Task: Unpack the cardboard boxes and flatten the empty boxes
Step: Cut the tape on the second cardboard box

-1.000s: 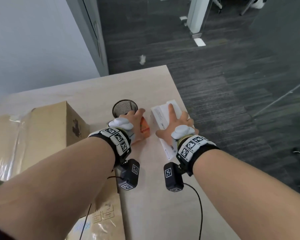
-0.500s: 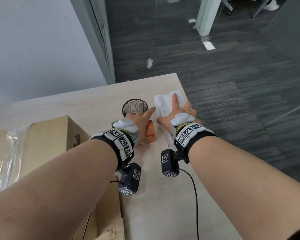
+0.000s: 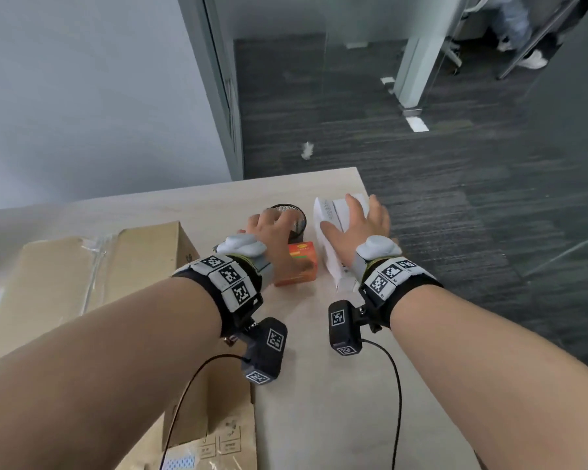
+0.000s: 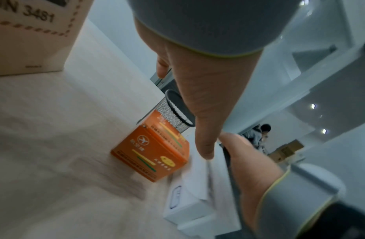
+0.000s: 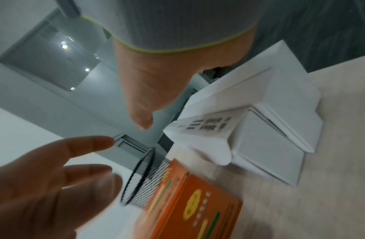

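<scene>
Left hand [image 3: 272, 232], fingers spread, hovers over a mesh pen cup [image 3: 294, 218] and orange carton [image 3: 301, 264]; right hand [image 3: 357, 228], fingers apart, lies on white boxes [image 3: 326, 212].

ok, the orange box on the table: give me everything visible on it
The orange box is a small cardboard carton, closed, printed with a white aeroplane roundel, yellow and green stripes and a yellow badge. It stands on the light wood table, just in front of the black mesh cup and left of the white boxes. The left hand hovers over it, fingers relaxed; contact cannot be told. The print is too blurred to read.
</scene>
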Tool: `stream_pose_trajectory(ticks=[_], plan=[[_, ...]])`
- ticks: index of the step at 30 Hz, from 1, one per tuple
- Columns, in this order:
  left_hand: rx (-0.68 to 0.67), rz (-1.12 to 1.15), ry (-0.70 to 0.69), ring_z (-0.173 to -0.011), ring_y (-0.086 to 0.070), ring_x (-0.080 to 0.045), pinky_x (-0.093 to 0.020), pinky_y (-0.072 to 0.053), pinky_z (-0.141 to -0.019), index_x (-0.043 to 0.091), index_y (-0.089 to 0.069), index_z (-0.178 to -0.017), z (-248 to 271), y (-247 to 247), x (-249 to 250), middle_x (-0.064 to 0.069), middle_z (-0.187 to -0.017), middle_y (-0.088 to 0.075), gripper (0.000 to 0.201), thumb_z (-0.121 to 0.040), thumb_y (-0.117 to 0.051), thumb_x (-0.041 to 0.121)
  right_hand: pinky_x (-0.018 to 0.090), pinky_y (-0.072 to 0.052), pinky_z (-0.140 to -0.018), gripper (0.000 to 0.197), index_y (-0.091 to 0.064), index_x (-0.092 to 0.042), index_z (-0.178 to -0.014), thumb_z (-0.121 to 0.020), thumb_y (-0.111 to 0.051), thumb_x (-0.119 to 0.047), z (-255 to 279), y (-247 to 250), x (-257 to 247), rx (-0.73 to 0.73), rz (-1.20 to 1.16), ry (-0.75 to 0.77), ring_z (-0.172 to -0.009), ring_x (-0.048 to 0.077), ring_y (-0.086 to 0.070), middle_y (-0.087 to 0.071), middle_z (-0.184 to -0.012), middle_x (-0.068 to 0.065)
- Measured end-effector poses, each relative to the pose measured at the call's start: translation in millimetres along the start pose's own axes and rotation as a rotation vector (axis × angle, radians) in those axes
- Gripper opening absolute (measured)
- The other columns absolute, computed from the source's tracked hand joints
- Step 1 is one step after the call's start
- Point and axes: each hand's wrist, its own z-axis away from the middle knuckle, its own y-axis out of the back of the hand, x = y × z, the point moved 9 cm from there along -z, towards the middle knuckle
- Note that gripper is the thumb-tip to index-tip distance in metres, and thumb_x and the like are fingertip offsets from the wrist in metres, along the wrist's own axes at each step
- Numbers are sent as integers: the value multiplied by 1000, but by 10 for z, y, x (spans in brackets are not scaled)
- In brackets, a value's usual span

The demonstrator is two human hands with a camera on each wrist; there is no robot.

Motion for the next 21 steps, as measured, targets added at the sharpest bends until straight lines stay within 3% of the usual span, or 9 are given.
stream_pose_trajectory(ticks=[5,7,10,12,15,18,21], plan=[[95,166,-2,-134,-39,-26,-39,-36,-105,35,-48,-142,475,515,-85,2,-145,-45,61,-86,-69,51,53,-30,-113,60,-40,-39,-145,-88,-53,-50,615,29,-359,46,-82,149,-148,23,-23,-21,-163,-5],[113,194,12,-135,-39,-26,-39,-34,-105,35,-52,-138,714,674,-272,3,-145,-46,55,-87,-69,50,49,-38,-109,54,-50,-36,-138,-84,-51,-43,972,-37,-628,38,-187,294,-138,20,-39,-36,-154,-8],[126,169,61,-136,-38,-25,-43,-34,-106,38,-54,-134,1018,839,-694,3,-147,-45,50,-87,-67,49,43,-44,-104,43,-58,-30,-131,-89,-51,-39,1492,-184,-1001,-29,-279,518,-125,11,-48,-50,-138,-12],[141,164,138,-138,-37,-25,-45,-34,-106,39,-54,-133,1324,949,-1159,4,-149,-44,49,-87,-66,50,42,-44,-102,45,-60,-25,-130,-90,-49,-43,1874,-304,-1311,-73,-284,625,-121,12,-51,-54,-133,-9],[146,140,247,-137,-40,-24,-48,-35,-109,40,-53,-134,1675,1011,-1767,6,-151,-41,50,-87,-66,52,40,-42,-105,57,-59,-28,-130,-82,-40,-54,2194,-438,-1605,-118,-292,623,-125,13,-49,-53,-134,-11],[173,157,349,-134,-42,-27,-48,-36,-107,37,-53,-135,2046,1022,-2314,4,-151,-42,52,-87,-67,51,45,-40,-107,54,-55,-35,-132,-83,-42,-54,2483,-562,-1870,-147,-184,616,-132,13,-42,-45,-141,-15],[219,228,423,-133,-43,-28,-47,-35,-106,35,-55,-135,2469,1039,-2936,3,-149,-44,50,-90,-66,50,44,-27,-112,48,-50,-41,-136,-89,-46,-51,2860,-779,-2324,-190,28,704,-143,12,-27,-32,-154,-15]])
